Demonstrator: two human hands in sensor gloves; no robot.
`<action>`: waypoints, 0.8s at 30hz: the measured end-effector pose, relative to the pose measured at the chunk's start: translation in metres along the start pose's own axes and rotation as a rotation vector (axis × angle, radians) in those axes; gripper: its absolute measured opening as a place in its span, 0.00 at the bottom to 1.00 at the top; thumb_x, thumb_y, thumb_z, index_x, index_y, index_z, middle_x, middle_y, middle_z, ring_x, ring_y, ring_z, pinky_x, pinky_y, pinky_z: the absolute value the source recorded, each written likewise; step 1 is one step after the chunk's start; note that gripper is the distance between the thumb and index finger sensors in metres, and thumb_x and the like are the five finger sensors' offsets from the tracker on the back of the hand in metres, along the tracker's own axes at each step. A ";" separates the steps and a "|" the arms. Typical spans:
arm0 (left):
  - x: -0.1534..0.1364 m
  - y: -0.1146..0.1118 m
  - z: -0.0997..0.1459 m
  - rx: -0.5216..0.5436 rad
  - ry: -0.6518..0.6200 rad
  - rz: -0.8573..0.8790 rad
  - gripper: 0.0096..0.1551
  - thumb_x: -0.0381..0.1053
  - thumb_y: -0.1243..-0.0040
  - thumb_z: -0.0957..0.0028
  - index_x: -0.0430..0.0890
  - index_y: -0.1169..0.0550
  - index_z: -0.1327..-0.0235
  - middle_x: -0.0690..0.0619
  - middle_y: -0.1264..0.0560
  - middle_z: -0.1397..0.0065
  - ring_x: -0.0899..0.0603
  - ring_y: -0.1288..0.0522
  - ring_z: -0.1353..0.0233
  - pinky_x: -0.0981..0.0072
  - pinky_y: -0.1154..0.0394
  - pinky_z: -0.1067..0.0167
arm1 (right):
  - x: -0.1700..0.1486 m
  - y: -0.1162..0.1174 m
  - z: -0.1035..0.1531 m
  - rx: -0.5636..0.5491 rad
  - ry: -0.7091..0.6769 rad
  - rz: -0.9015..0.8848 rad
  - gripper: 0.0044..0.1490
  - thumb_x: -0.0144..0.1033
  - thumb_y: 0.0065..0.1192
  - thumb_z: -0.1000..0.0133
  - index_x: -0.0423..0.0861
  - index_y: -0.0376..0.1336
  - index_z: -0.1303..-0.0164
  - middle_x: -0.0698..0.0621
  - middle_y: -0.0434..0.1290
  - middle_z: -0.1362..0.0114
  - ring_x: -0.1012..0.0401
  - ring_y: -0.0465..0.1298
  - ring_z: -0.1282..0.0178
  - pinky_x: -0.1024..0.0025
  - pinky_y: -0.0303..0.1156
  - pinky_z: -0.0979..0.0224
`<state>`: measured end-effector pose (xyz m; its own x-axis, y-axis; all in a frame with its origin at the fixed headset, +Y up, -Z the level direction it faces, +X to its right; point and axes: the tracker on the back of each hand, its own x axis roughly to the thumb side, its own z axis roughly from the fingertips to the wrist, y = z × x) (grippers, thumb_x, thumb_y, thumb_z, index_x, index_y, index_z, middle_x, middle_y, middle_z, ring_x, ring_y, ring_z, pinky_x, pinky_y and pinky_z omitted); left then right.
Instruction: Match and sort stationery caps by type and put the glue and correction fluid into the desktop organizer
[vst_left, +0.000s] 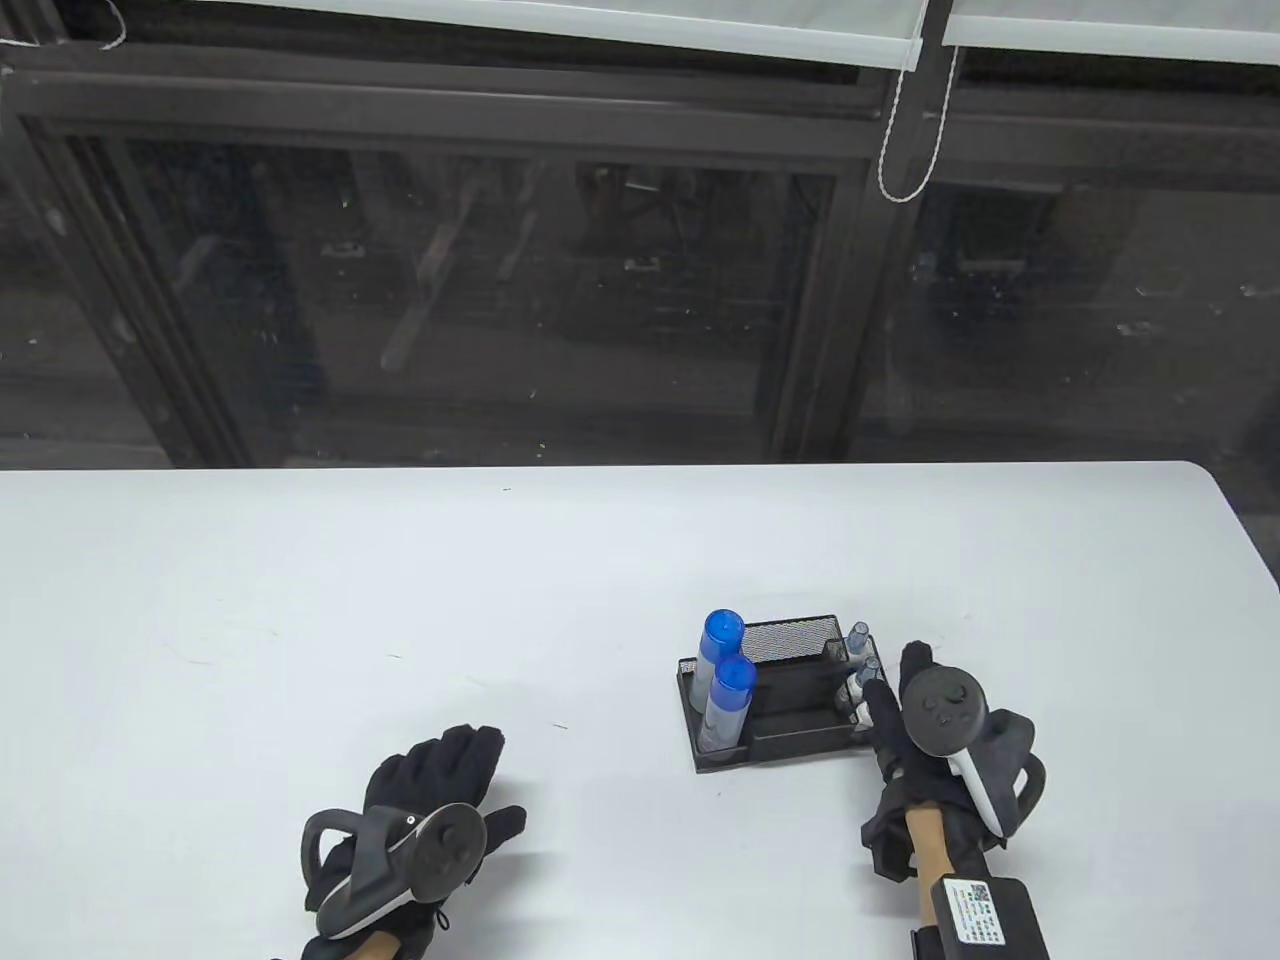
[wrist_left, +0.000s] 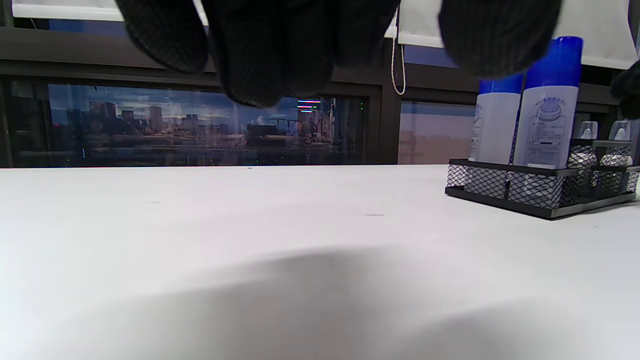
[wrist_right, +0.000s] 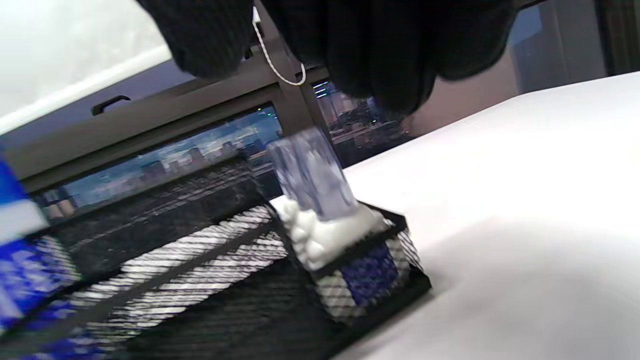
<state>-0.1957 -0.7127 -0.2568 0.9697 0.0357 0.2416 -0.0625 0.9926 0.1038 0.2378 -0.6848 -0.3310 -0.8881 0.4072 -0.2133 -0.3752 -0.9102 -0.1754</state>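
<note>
White table (vst_left: 300, 600); near edge cut off below. Black mesh organizer (vst_left: 790, 745) near right hand. Two glue sticks (vst_left: 727, 700) with blue caps upright in its left compartment, lower bodies screened by mesh. Correction fluid bottles (vst_left: 860, 640) with clear caps in right-side compartments; count uncertain, partly behind fingers. Left hand (vst_left: 430, 800) flat on table, fingers relaxed, grasping nothing. Right hand (vst_left: 915, 720) at organizer's right end, fingers extended; contact with bottle cannot be confirmed, wrist view blurred.

Capped bottles (vst_left: 728, 700) upright in organizer (vst_left: 790, 745)
</note>
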 end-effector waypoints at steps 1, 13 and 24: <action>0.001 0.001 0.001 0.007 -0.002 0.006 0.45 0.73 0.47 0.45 0.53 0.35 0.17 0.47 0.31 0.15 0.38 0.25 0.20 0.38 0.30 0.28 | 0.004 -0.006 0.004 0.007 -0.020 -0.017 0.45 0.48 0.60 0.42 0.43 0.52 0.17 0.38 0.57 0.17 0.40 0.62 0.21 0.39 0.56 0.21; 0.005 0.016 0.010 0.068 -0.011 -0.004 0.45 0.73 0.47 0.45 0.53 0.35 0.17 0.47 0.31 0.15 0.38 0.25 0.21 0.38 0.30 0.29 | 0.066 -0.028 0.080 0.102 -0.368 -0.211 0.48 0.52 0.58 0.42 0.44 0.47 0.15 0.36 0.50 0.14 0.36 0.49 0.16 0.35 0.47 0.19; 0.005 0.016 0.013 0.063 -0.006 0.017 0.45 0.72 0.47 0.45 0.53 0.35 0.17 0.47 0.30 0.16 0.38 0.25 0.21 0.38 0.30 0.29 | 0.066 0.042 0.104 0.126 -0.400 -0.034 0.48 0.52 0.60 0.43 0.44 0.50 0.16 0.38 0.53 0.15 0.38 0.54 0.16 0.36 0.51 0.20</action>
<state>-0.1953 -0.6977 -0.2415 0.9670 0.0518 0.2493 -0.0939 0.9826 0.1600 0.1361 -0.7039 -0.2524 -0.8983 0.3985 0.1849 -0.4138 -0.9089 -0.0517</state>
